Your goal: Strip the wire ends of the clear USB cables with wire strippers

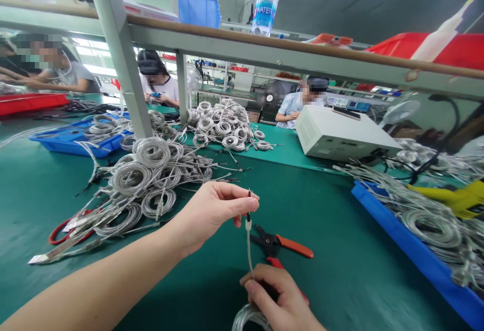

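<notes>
My left hand [212, 212] pinches the black tip of a thin grey cable [248, 243] between thumb and forefinger, holding it upright above the green table [333, 230]. My right hand [280, 298] at the bottom edge is closed around the lower part of the same cable and its coiled bundle [245, 318]. Red-handled cutting pliers [282, 245] lie on the table just behind my right hand; one handle runs under it.
A heap of coiled grey cables [147, 180] lies left, more coils [223, 127] behind. Blue trays with cables stand at left [68, 142] and right [416, 255]. A white instrument box [340, 134] sits at back right. Other people sit beyond the shelf frame [121, 54].
</notes>
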The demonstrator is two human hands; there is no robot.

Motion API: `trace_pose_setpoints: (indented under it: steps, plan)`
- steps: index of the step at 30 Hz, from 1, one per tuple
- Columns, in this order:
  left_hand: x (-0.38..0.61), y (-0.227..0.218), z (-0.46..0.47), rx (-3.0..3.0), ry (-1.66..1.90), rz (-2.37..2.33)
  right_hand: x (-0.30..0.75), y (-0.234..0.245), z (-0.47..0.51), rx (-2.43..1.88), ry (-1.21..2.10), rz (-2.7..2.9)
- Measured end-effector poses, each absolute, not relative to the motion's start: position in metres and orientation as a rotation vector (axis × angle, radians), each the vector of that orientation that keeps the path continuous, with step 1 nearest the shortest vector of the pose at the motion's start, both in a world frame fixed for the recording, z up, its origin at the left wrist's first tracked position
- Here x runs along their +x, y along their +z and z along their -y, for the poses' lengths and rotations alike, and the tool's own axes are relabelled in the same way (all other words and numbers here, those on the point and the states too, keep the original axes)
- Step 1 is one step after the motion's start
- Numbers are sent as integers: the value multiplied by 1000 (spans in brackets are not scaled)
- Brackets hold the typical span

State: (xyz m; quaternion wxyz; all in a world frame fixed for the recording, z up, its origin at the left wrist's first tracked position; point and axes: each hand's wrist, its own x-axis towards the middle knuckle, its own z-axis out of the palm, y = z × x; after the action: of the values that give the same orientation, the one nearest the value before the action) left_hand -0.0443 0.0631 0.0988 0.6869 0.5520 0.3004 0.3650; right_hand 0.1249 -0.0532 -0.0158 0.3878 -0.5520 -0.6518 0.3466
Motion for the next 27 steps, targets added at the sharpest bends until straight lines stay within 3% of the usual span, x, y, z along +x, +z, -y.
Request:
trace_pose_setpoints:
  steps: [27]
  plan:
    - [-31,83,-55,1266,645,-629,120,-11,52,-1400,947,1505]
